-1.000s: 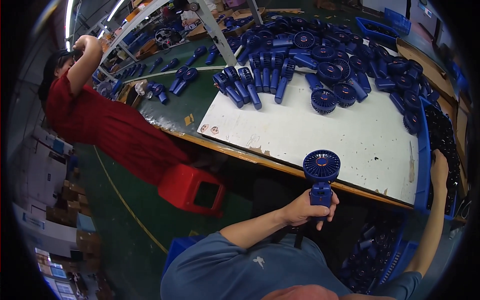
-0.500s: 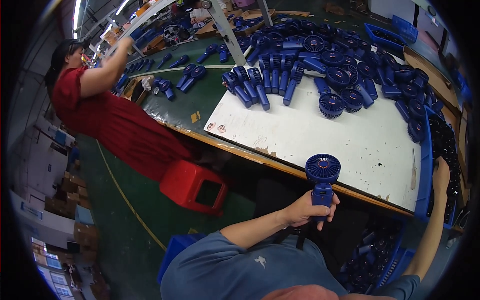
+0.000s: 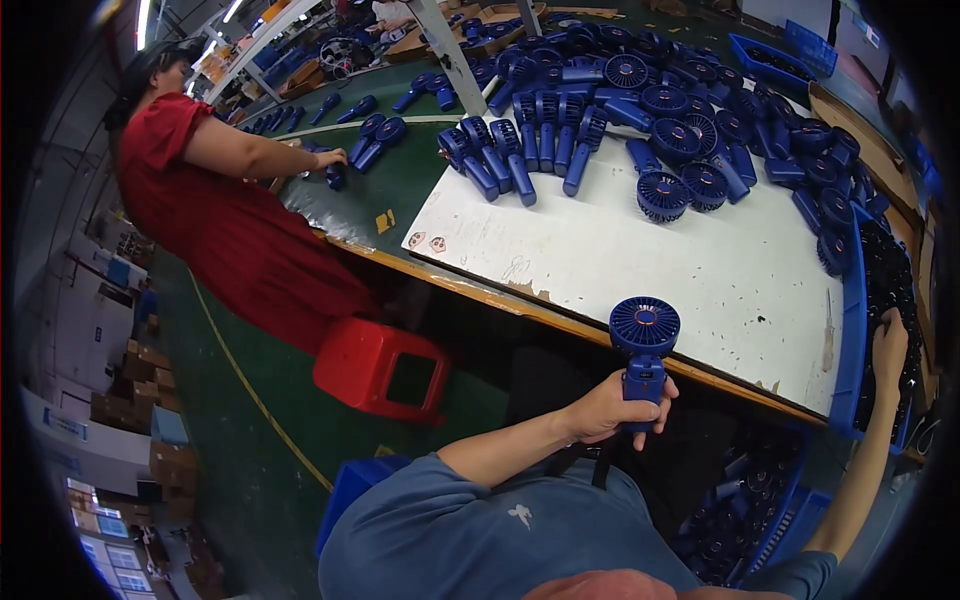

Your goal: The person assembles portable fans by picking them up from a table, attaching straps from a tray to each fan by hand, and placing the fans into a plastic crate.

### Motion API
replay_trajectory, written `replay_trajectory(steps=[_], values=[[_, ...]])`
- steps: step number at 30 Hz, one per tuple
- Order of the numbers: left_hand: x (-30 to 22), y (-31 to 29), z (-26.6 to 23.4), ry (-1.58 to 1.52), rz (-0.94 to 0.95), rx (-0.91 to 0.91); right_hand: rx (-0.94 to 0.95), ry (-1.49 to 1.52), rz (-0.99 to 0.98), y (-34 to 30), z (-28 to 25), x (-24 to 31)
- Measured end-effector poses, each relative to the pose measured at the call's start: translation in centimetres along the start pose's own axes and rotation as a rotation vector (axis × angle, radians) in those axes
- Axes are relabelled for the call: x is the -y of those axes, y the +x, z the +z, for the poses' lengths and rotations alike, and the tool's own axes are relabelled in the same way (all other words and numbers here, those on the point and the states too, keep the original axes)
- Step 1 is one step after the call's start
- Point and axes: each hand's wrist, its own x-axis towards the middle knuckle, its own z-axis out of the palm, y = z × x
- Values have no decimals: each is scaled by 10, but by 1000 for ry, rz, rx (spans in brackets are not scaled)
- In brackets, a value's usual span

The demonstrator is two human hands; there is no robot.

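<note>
My left hand [image 3: 612, 407] is wrapped round the handle of a blue handheld fan [image 3: 645, 330], its round grille facing up, just off the table's front edge. At the far right my right hand [image 3: 889, 348] reaches into a long blue bin [image 3: 853, 330] filled with small black parts [image 3: 888, 275]. Its fingertips are hidden among the parts, so whether they grip one does not show. On the white board [image 3: 600, 255] lie several more blue fans [image 3: 570, 145] in a row, with a large heap of fans [image 3: 690, 130] behind and to the right.
A screwdriver [image 3: 828, 335] lies beside the bin. Below the table is a crate of fans [image 3: 735, 500]. A person in red [image 3: 215, 200] works at the left, near a red stool [image 3: 380, 370]. A metal post [image 3: 450, 60] rises behind the board.
The person in red has lowered a raised arm to a fan on the green table. My left hand still holds its fan, and my right hand stays in the bin with only slight movement.
</note>
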Motion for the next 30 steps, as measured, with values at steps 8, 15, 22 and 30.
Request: replay_trajectory(steps=[8,15,22,30], values=[[1,-1,-1,53,-3,-9,-134,89,-43,1,5,-18],[-2,-1,2,190,-6,-36,-176,282,202,-15,-49,30],[5,1,6,344,30,-129,54,776,-32,-111,-42,208],[17,11,10,600,205,-221,200,1072,-212,-210,-38,335]])
